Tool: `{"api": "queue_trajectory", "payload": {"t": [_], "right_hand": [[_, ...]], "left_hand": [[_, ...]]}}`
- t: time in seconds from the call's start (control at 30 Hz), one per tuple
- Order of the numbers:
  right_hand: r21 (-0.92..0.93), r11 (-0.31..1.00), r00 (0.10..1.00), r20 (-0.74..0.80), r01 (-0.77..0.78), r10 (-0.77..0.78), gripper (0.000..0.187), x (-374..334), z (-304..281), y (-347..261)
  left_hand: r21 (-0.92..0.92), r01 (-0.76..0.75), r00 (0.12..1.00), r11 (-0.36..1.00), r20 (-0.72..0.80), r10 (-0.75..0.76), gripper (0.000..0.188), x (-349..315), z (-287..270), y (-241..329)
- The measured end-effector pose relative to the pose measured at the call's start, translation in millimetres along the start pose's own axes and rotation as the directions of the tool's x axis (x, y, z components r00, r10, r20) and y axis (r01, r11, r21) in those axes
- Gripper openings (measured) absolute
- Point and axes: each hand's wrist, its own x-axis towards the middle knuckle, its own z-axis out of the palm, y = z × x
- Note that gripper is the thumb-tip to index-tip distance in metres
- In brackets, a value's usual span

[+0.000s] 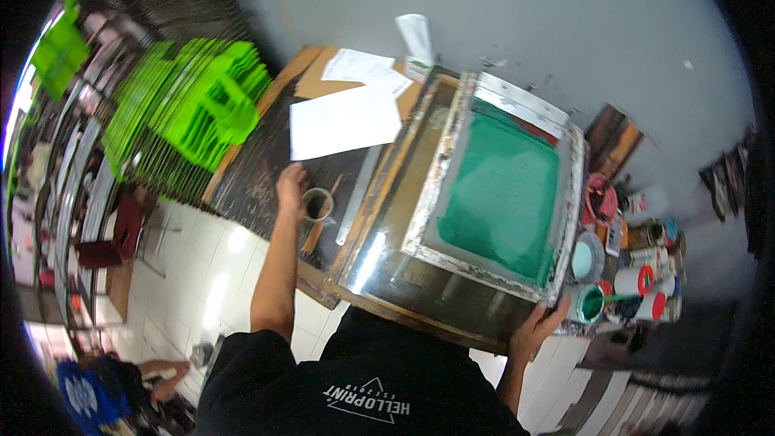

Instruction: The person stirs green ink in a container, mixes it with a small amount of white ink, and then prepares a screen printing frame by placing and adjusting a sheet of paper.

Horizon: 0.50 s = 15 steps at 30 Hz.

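My left hand (291, 187) is over the dark left part of the table, its fingers bent and slightly blurred. Its fingertips are by the near left corner of a white paper sheet (345, 123); whether they touch it I cannot tell. Just right of this hand is a roll of tape (318, 205). A silk-screen frame (490, 281) with green-coated mesh (504, 190) lies tilted on the glass-topped right part of the table. My right hand (539, 329) is at the frame's near right corner and the table edge, thumb and fingers apart.
A metal ruler (359, 194) lies between tape and glass. Stacked bright green pieces (211, 105) fill a rack at left. Paint tubs (587, 304) and red-lidded jars (634, 280) crowd the right side. A grey wall (549, 24) stands behind. Another person (97, 391) is at lower left.
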Motion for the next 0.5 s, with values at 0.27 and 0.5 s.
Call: {"api": "queue_trajectory", "payload": {"t": [0.27, 0.5], "right_hand": [[-0.037, 0.999, 0.999, -0.032, -0.005, 0.004, 0.057, 2, 2, 0], [-0.002, 1.0, 1.0, 0.008, -0.011, 0.011, 0.064, 2, 1, -1]], "left_hand": [[0.089, 0.193, 0.98, 0.977, -0.063, -0.188, 0.062, 93, 8, 1], [-0.064, 0.215, 0.975, 0.974, -0.037, -0.218, 0.04, 110, -1, 0]]}}
